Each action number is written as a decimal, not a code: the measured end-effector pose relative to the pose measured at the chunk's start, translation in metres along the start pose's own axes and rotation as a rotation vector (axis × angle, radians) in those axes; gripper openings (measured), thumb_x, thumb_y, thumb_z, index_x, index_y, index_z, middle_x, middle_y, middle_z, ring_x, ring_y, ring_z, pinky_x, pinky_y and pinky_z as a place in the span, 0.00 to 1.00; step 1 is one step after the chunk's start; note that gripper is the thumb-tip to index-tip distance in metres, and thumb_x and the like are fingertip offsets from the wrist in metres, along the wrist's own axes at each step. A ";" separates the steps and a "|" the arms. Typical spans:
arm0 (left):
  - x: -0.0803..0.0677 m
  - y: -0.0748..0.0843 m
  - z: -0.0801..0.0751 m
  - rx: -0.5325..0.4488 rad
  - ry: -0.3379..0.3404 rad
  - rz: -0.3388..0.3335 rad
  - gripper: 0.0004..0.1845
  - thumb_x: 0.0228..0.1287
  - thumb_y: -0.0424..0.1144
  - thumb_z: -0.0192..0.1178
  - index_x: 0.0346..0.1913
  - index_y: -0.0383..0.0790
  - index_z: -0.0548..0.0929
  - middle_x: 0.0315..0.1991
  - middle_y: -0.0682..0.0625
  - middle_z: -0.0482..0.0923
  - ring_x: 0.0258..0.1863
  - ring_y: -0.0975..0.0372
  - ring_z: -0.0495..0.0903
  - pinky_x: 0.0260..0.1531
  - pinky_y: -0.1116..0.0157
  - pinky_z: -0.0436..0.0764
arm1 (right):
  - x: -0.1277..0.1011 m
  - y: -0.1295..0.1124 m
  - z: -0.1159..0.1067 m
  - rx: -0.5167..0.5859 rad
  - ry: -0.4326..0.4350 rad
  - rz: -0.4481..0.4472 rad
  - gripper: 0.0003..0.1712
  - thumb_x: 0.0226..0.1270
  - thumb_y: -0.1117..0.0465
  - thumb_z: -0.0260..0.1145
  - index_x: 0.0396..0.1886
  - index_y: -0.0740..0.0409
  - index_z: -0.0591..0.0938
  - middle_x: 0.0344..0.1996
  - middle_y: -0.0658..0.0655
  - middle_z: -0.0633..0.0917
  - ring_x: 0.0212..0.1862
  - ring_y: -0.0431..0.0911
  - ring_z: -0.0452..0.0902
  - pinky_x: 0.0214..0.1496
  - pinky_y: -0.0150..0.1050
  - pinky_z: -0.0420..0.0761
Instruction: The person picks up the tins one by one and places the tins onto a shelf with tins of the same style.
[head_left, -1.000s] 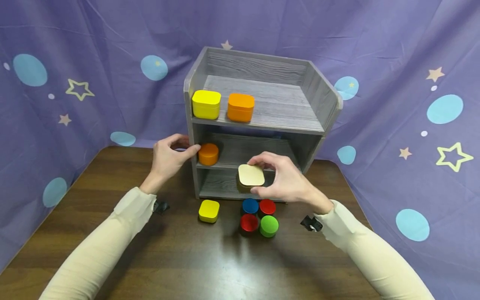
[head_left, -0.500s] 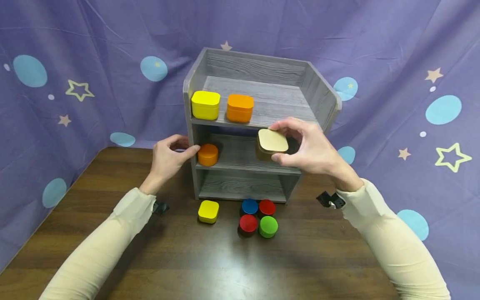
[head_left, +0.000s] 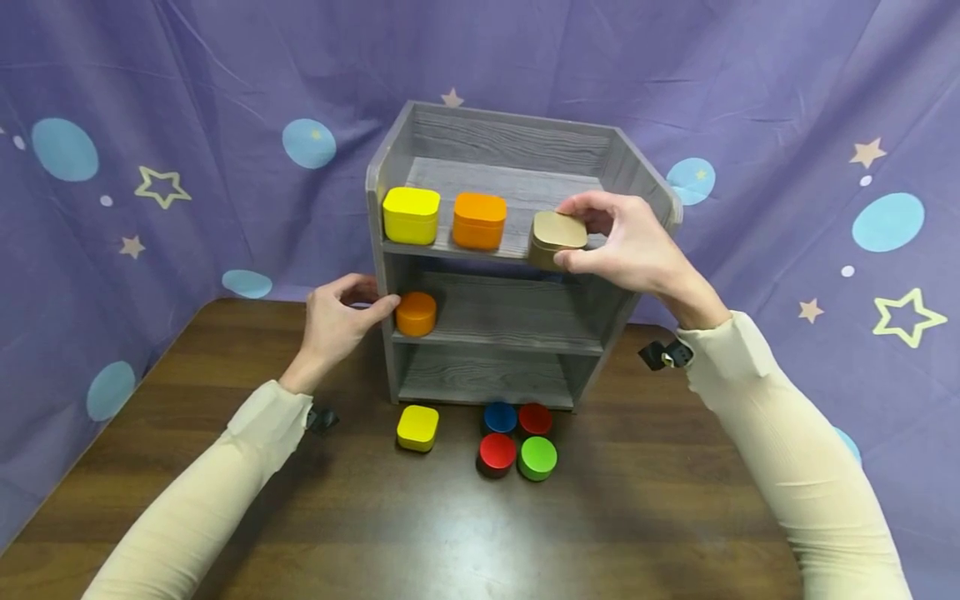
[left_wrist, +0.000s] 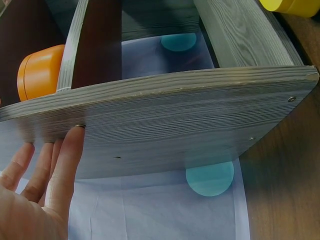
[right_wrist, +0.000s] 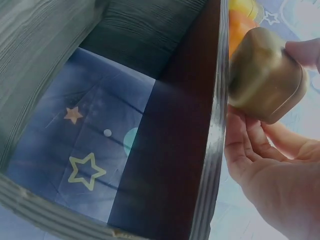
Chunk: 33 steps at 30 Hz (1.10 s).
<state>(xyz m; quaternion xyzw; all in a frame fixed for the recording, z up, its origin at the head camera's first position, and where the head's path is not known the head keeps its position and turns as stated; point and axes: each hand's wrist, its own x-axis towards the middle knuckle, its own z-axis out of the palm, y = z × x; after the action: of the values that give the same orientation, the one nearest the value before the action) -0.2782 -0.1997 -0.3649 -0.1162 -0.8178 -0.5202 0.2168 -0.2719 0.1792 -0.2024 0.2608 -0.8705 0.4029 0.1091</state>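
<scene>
The gold, rounded-square metal tin [head_left: 556, 239] is pinched between the thumb and curled fingers of the right hand [head_left: 628, 246] at the front edge of the top shelf of the grey wooden three-tier rack [head_left: 517, 171], just right of the orange square tin [head_left: 479, 220] and the yellow square tin [head_left: 411, 214]. The left hand [head_left: 335, 321] lies with straight fingers flat against the rack's left side wall, holding nothing, beside the small orange round tin [head_left: 416, 312] on the middle shelf. On the dark wooden table [head_left: 450, 533] in front sit a small yellow square tin [head_left: 417, 427] and blue, red and green round tins.

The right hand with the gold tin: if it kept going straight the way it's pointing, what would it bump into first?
Probably the orange tin. The right hand points left along the top shelf, and the gold tin it holds leads; depth is uncertain.
</scene>
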 end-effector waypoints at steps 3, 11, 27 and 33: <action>0.000 -0.001 0.001 -0.006 0.003 0.001 0.17 0.65 0.42 0.78 0.49 0.33 0.91 0.43 0.38 0.90 0.37 0.76 0.84 0.41 0.81 0.82 | 0.006 0.001 0.000 -0.013 -0.013 0.020 0.26 0.58 0.66 0.79 0.58 0.62 0.87 0.45 0.58 0.89 0.41 0.38 0.84 0.48 0.26 0.79; -0.001 -0.002 0.001 -0.006 0.010 0.010 0.16 0.66 0.42 0.78 0.49 0.33 0.91 0.42 0.42 0.89 0.37 0.76 0.84 0.41 0.81 0.82 | 0.017 0.007 0.002 0.032 -0.030 0.067 0.27 0.58 0.67 0.78 0.59 0.64 0.86 0.43 0.56 0.90 0.41 0.37 0.84 0.46 0.24 0.81; -0.001 -0.001 0.001 -0.004 0.018 0.008 0.16 0.66 0.41 0.77 0.50 0.33 0.91 0.44 0.37 0.90 0.36 0.78 0.84 0.40 0.81 0.82 | 0.026 0.010 0.004 0.108 -0.058 0.105 0.28 0.61 0.67 0.77 0.62 0.65 0.85 0.45 0.55 0.90 0.43 0.36 0.85 0.46 0.25 0.83; 0.000 -0.002 0.001 -0.007 0.018 0.012 0.16 0.66 0.42 0.78 0.50 0.34 0.92 0.43 0.39 0.90 0.37 0.78 0.85 0.40 0.81 0.83 | 0.029 0.012 0.005 0.127 -0.062 0.104 0.29 0.61 0.68 0.77 0.63 0.66 0.85 0.46 0.54 0.90 0.45 0.36 0.85 0.49 0.24 0.83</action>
<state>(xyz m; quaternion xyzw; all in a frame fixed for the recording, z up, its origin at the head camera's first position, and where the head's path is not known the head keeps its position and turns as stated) -0.2791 -0.1996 -0.3667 -0.1173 -0.8134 -0.5226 0.2270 -0.3024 0.1717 -0.2017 0.2340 -0.8584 0.4543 0.0443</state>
